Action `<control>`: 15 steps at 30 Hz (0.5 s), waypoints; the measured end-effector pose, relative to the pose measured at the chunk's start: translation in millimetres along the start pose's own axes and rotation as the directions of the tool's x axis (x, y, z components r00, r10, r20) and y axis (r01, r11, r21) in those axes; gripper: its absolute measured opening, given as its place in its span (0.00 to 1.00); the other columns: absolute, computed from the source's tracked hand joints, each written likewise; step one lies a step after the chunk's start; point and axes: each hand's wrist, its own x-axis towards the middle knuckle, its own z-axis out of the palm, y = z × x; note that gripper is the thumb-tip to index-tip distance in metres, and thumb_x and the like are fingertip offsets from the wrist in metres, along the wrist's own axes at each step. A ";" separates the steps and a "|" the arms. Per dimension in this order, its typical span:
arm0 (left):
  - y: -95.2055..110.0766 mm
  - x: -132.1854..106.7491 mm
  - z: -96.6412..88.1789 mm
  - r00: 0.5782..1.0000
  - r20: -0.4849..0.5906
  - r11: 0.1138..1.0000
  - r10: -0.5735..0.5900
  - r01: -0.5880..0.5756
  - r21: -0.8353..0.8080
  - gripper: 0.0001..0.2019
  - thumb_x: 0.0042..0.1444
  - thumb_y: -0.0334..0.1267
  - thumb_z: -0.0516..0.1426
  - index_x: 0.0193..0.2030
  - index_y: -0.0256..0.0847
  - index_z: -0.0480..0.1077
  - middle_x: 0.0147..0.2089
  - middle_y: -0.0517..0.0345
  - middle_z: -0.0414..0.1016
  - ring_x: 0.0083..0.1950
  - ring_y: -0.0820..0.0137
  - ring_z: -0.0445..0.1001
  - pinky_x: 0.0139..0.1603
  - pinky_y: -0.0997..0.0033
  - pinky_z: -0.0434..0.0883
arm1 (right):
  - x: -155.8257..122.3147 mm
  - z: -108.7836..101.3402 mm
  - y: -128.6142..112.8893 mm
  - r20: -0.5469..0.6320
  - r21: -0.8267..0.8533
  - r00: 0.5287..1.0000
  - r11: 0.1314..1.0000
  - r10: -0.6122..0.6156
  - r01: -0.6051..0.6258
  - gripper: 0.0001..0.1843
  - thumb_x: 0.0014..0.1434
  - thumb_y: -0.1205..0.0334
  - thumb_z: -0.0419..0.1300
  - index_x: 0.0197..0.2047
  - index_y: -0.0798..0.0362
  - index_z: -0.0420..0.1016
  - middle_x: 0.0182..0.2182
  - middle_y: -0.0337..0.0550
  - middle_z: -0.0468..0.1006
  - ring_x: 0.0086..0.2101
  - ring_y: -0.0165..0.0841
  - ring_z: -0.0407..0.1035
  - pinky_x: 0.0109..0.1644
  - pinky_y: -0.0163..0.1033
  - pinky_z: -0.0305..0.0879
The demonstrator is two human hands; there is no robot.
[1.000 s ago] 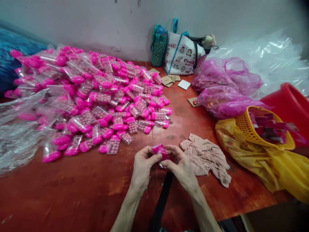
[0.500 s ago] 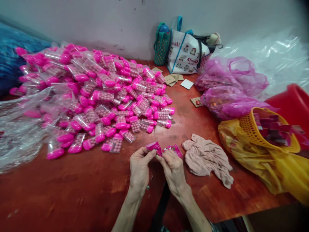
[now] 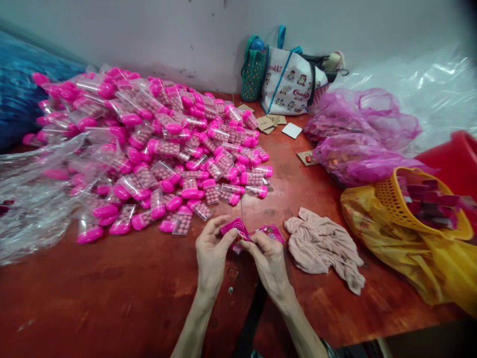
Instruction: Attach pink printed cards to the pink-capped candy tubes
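Low over the near middle of the table, my left hand (image 3: 211, 251) pinches a small pink printed card (image 3: 234, 226) between thumb and fingers. My right hand (image 3: 271, 261) is closed at the card's right edge, thumb and fingertips meeting my left thumb. A second pink printed piece (image 3: 274, 231) shows behind my right fingers; I cannot tell whether it is in that hand, or part of the same card. Something small and clear shows just under the fingertips, too hidden to name. Left of the hands lies a big heap of clear, pink-capped containers (image 3: 166, 147) filled with pink balls.
A crumpled cloth (image 3: 322, 243) lies right of my hands. Beyond it are a yellow basket (image 3: 387, 201) of dark pink pieces, a yellow bag (image 3: 421, 263), pink bags (image 3: 357, 159) and a red tub (image 3: 452, 159). Small cards (image 3: 291, 130) and a tote bag (image 3: 285, 82) are by the wall.
My left hand has shifted slightly left, and more of the pink card's face shows between the hands. My right fingers have loosened a little from their tight curl. The view has moved slightly.
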 end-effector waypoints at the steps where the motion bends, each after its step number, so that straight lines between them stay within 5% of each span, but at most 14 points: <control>1: 2.2 1.4 -3.9 1.000 0.010 0.997 0.026 -0.027 0.075 0.10 0.43 0.31 0.63 0.35 0.38 0.72 0.30 0.61 0.75 0.30 0.75 0.71 0.33 0.77 0.68 | 0.3 -1.6 0.9 0.023 -0.043 0.999 0.998 -0.042 0.043 0.14 0.57 0.63 0.57 0.20 0.53 0.66 0.19 0.34 0.64 0.22 0.27 0.58 0.27 0.32 0.53; 8: 6.4 6.3 -18.4 0.985 0.069 0.917 0.156 -0.170 0.361 0.05 0.46 0.33 0.60 0.23 0.37 0.68 0.21 0.64 0.67 0.25 0.76 0.63 0.26 0.78 0.62 | 2.4 -10.7 2.0 0.150 -0.302 0.967 0.922 -0.206 0.243 0.18 0.62 0.61 0.50 0.21 0.52 0.65 0.20 0.37 0.62 0.24 0.30 0.58 0.28 0.35 0.52; 11: 3.1 4.8 -17.5 0.975 0.105 0.878 0.198 -0.224 0.423 0.07 0.51 0.35 0.57 0.23 0.38 0.66 0.21 0.65 0.63 0.25 0.75 0.60 0.27 0.77 0.60 | 4.3 -14.3 -1.5 0.137 -0.312 0.973 0.925 -0.183 0.218 0.18 0.63 0.60 0.49 0.22 0.52 0.67 0.20 0.38 0.65 0.25 0.31 0.59 0.30 0.36 0.54; 15: 3.1 2.8 -16.4 0.963 0.143 0.826 0.229 -0.270 0.495 0.10 0.55 0.36 0.53 0.23 0.39 0.64 0.22 0.64 0.60 0.25 0.74 0.59 0.28 0.75 0.58 | 3.5 -12.4 -8.3 0.063 -0.073 0.997 0.996 -0.040 0.045 0.05 0.55 0.60 0.59 0.32 0.52 0.72 0.27 0.40 0.74 0.28 0.32 0.66 0.32 0.34 0.60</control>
